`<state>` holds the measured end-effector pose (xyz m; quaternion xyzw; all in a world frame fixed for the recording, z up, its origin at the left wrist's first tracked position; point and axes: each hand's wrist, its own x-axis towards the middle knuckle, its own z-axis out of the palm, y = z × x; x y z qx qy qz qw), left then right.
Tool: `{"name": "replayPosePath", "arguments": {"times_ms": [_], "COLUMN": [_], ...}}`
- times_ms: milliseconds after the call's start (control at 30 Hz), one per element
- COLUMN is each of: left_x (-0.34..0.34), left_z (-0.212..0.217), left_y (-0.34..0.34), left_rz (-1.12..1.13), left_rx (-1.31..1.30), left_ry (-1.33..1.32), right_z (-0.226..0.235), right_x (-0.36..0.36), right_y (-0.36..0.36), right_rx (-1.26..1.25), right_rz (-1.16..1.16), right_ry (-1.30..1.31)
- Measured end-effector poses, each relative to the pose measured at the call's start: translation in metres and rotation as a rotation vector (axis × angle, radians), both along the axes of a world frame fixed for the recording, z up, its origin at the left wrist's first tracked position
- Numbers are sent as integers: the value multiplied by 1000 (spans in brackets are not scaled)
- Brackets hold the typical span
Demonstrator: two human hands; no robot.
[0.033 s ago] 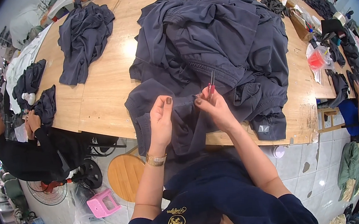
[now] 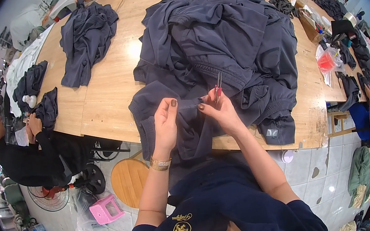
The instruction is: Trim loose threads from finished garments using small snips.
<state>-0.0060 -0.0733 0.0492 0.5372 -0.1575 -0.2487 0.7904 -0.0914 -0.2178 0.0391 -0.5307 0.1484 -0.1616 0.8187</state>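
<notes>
My left hand (image 2: 166,124) is closed, its thumb and fingers pinching the edge of a dark grey garment (image 2: 189,122) with a seam stretched between my two hands. In my right hand (image 2: 226,116) sits a pair of small thread snips (image 2: 219,83) with a red handle, blades pointing up and away from me. The right thumb and forefinger are also at the garment's edge; whether they grip the cloth is hard to see. The garment hangs over the table's near edge. Just beyond lies a large heap of dark grey garments (image 2: 229,27) with gathered elastic waistbands.
On the wooden table (image 2: 109,97), another dark garment (image 2: 88,42) lies at the far left. A person in black (image 2: 28,157) works at left, one in blue (image 2: 367,116) at right. A round wooden stool (image 2: 130,183), a pink stool (image 2: 106,210) and a fan (image 2: 49,196) stand on the floor.
My right thumb has shifted slightly left and down along the cloth. My left hand, the snips and the heap look the same.
</notes>
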Motion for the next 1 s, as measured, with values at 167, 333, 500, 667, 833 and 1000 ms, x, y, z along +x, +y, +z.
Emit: {"name": "replayPosePath", "arguments": {"times_ms": [167,333,500,667,833,1000], "left_x": [9,12,15,13,12,13], "left_z": [-11,-11,-18,-16,-15,-19], "left_y": [1,-1,-3,-2,-3,-4], "left_rz": [-19,-29,-4,-15,47,24], "left_rx": [-10,-75,-84,-87,-43,-18], "left_ry": [58,183,236,198,266,337], "right_z": [-4,-12,1,8,5,2], "right_x": [6,3,-8,-4,-6,-12], "right_y": [-5,-2,21,22,11,12], "right_rx": [236,9,-437,-513,-75,-169], "right_rz": [-319,-413,-219,-167,-379,-330], "right_ry": [5,-49,-65,-17,-101,-64]}}
